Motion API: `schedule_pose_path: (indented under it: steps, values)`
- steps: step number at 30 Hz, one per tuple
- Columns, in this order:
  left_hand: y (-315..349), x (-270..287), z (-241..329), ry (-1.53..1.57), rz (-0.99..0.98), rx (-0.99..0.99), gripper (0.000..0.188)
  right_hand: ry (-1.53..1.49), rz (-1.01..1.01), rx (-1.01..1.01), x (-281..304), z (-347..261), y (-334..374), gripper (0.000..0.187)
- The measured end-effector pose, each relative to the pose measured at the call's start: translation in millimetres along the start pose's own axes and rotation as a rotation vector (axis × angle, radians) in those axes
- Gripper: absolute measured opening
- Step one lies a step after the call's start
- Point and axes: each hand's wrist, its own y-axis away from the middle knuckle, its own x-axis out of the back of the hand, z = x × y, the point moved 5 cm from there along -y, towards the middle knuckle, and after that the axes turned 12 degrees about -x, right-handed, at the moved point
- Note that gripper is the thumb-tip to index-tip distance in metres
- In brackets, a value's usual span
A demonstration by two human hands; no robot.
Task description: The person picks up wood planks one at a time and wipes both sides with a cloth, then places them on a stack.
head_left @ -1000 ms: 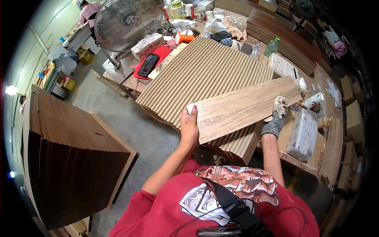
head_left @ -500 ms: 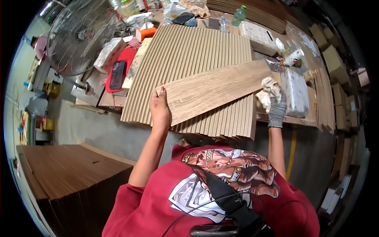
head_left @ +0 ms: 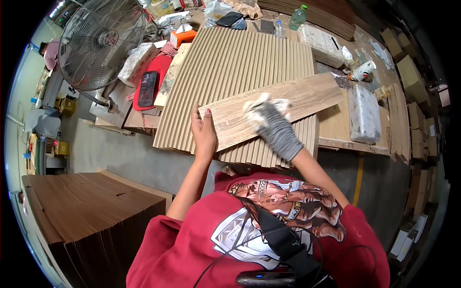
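Observation:
A wood-grain plank [head_left: 307,95] lies slantwise across a wide stack of similar boards [head_left: 235,55] whose edges show as ridges. My bare left hand [head_left: 205,132] grips the near-left end of the plank, thumb on top and fingers along its edge. In a grey knitted glove, my right hand [head_left: 277,127] presses a crumpled whitish cloth [head_left: 257,110] onto the middle of the plank's upper face. The gloved fingers are partly hidden by the cloth and slightly smeared by motion.
A large fan [head_left: 103,43] stands at the left, near a phone [head_left: 147,89] on a red pad. White wrapped blocks [head_left: 363,115], a white can [head_left: 363,70] and a green bottle [head_left: 298,18] rest on the worktable. Brown sheets [head_left: 91,206] are stacked at lower left.
My right hand has moved the cloth leftward from the plank's far right end to its middle. My left hand still grips the near-left end.

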Motion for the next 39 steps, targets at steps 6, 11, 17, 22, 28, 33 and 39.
schedule_pose_path:
  steps: [6, 11, 17, 22, 28, 33, 39]
  values:
    - [-1, -25, 24, 0.183, -0.074, 0.011, 0.059, 0.505, -0.144, 0.421, -48, -44, 7, 0.034]
    - [5, -9, 14, -0.017, -0.099, 0.051, 0.033, 0.828, 0.03, 0.313, -29, -58, -1, 0.048]
    - [7, -15, 19, -0.044, -0.087, 0.072, 0.029, 0.74, -0.059, 0.421, -50, -26, -3, 0.066]
    - [7, -14, 15, -0.01, -0.07, 0.066, 0.015, 0.572, -0.084, 0.576, -63, -41, 8, 0.065]
    - [9, -2, 10, -0.098, -0.055, 0.152, 0.008, 0.77, -0.15, 0.514, -68, -45, 2, 0.06]
    - [5, 2, 9, -0.099, -0.057, -0.029, 0.029, 0.665, -0.085, 0.587, -62, -37, -7, 0.049]
    - [3, -18, 32, -0.116, -0.044, -0.086, 0.036, 0.741, -0.144, 0.514, -55, -31, -25, 0.052]
